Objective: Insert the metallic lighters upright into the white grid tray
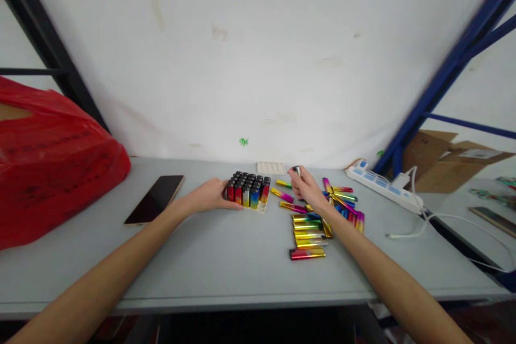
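Upright lighters [249, 189] with black tops and shiny red, blue and yellow bodies stand packed in a white tray [262, 207]. My left hand [213, 194] grips this tray at its left side, thumb low at the front and fingers partly hidden behind. My right hand [308, 189] is closed around a single lighter [297, 170], raised over the table to the right of the tray; only its top end shows. Below and beside that hand lie loose metallic lighters [309, 235], some in a neat row, others in a jumbled pile.
Behind the tray lies another white tray [271, 167] with round hollows. A phone [155, 199] and a red plastic bag [52, 166] are on the left. To the right are a white power strip [382, 188], a white cable [407, 235] and a cardboard box [447, 164].
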Demonstrator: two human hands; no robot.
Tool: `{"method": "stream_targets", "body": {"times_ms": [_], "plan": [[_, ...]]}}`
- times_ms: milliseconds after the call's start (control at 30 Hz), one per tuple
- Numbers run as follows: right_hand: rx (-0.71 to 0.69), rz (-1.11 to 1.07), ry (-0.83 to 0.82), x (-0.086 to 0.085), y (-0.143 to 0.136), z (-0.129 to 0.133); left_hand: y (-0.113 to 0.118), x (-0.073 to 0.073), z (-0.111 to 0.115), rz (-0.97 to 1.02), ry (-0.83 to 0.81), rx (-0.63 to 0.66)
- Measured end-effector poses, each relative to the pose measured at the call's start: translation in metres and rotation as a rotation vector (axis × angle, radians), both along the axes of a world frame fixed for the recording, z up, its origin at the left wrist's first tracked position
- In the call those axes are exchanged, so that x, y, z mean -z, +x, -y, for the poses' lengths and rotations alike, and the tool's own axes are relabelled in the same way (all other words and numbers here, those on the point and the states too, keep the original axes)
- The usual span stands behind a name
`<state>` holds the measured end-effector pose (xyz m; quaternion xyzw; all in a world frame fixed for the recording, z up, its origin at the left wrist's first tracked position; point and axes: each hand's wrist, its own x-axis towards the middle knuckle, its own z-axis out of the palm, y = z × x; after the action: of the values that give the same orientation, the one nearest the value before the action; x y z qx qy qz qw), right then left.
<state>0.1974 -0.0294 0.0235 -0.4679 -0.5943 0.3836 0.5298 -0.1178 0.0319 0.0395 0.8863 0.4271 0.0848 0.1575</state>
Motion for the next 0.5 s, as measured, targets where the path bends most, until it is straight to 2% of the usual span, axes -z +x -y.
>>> {"method": "stream_targets", "body": {"times_ms": [200,300,500], "plan": [[0.024,0.267,0.128,-0.005,-0.020,0.018,0.000,0.000,0.000,0.011,-0.002,0.012],[0.015,0.344,0.140,-0.003,-0.028,0.023,0.000,0.000,0.000,0.019,-0.006,0.021],[0.086,0.471,0.159,0.000,-0.036,0.024,0.002,-0.003,0.003,-0.002,-0.010,0.014]]}}
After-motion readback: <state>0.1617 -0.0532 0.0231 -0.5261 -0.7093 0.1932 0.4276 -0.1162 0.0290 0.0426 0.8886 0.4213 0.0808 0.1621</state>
